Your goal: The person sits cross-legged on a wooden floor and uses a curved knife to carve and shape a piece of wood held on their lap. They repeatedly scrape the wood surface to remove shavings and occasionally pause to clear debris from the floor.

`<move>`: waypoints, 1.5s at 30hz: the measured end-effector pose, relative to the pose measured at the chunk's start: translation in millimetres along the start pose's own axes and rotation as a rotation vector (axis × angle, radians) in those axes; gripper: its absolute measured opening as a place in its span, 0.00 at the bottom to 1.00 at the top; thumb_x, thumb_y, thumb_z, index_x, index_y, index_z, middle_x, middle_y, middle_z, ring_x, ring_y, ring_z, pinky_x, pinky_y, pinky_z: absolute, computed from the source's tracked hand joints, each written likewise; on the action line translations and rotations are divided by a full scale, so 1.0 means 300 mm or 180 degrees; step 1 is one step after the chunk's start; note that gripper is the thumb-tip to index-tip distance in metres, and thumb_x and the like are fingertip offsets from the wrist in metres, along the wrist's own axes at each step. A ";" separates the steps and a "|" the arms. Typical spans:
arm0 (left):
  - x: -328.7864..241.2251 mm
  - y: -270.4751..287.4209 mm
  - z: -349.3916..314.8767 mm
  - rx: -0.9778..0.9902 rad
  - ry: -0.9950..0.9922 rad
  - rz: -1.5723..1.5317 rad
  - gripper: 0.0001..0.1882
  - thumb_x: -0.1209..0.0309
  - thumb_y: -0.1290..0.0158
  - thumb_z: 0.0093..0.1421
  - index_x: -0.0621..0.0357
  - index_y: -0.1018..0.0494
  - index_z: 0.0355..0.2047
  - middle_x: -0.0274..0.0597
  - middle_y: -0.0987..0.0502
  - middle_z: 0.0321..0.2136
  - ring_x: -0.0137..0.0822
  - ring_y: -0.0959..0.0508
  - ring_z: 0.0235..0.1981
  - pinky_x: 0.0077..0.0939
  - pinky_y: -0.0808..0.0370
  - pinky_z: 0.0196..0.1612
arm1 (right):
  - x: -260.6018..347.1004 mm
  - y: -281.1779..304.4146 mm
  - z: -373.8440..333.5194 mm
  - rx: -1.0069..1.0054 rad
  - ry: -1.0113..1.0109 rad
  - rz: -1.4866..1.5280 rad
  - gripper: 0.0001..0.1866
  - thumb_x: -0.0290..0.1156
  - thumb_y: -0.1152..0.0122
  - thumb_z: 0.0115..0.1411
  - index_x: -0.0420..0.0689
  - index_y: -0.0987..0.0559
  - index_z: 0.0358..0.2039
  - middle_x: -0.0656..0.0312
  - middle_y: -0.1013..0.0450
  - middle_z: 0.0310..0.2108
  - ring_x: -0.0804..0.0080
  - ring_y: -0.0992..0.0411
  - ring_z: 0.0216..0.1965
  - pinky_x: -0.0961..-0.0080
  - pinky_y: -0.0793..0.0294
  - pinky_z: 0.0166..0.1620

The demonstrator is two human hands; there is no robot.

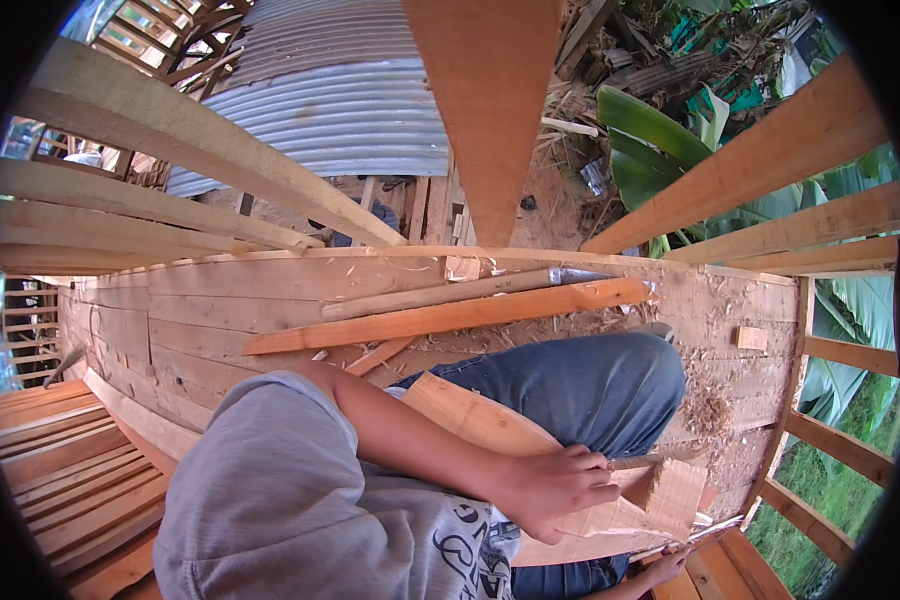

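Your left hand lies curled over a pale wooden plank that slants across your lap, fingers closed down on its upper face and pinning it against your jeans. Your right hand shows only partly at the lower edge, fingers wrapped around the handle of a thin metal-bladed tool whose blade reaches toward the cut end of the plank; how firmly it grips cannot be told. The plank runs from beside your knee down to that squared end near the lower right, where it meets the tool. You sit on a rough board floor scattered with wood shavings. Ahead of your knee lie a long reddish board and, just behind it, a round pole. A small wooden block sits apart at the right. Timber rails frame the platform, with corrugated metal sheeting beyond.
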State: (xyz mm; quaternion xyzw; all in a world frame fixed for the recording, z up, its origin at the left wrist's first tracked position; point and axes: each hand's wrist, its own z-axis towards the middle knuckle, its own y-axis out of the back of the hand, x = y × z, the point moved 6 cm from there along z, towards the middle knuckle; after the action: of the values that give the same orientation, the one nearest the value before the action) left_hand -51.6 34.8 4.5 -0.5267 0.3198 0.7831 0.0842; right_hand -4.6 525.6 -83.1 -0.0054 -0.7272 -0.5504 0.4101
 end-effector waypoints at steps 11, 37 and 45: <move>0.002 0.017 -0.011 0.0020 0.0092 -0.0028 0.41 0.59 0.37 0.39 0.67 0.35 0.52 0.49 0.30 0.44 0.46 0.33 0.49 0.38 0.36 0.52 | -0.401 -0.060 0.135 0.1247 -0.1217 -0.0591 0.26 0.51 0.47 0.63 0.35 0.24 0.39 0.55 0.25 0.25 0.63 0.26 0.27 0.68 0.28 0.22; 0.057 0.121 0.129 0.0188 0.0262 0.0128 0.26 0.56 0.38 0.52 0.63 0.27 0.43 0.46 0.22 0.34 0.41 0.23 0.34 0.34 0.27 0.40 | 0.039 -0.209 0.112 0.0791 0.1519 -0.0862 0.20 0.34 0.39 0.61 0.33 0.27 0.47 0.47 0.28 0.43 0.56 0.29 0.45 0.65 0.26 0.42; 0.207 0.142 0.252 0.0594 0.1462 -0.0231 0.15 0.72 0.34 0.46 0.61 0.25 0.34 0.40 0.19 0.21 0.29 0.17 0.24 0.18 0.21 0.27 | 0.272 -0.480 0.060 0.1055 0.2580 -0.0892 0.48 0.46 0.28 0.47 0.41 0.41 0.63 0.39 0.49 0.65 0.41 0.48 0.65 0.53 0.46 0.64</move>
State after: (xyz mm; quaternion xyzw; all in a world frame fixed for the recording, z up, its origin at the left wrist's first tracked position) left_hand -156.5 33.2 -14.1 -0.6919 0.3824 0.6064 0.0856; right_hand -135.4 447.0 -149.5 0.3744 -0.5800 -0.4345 0.5784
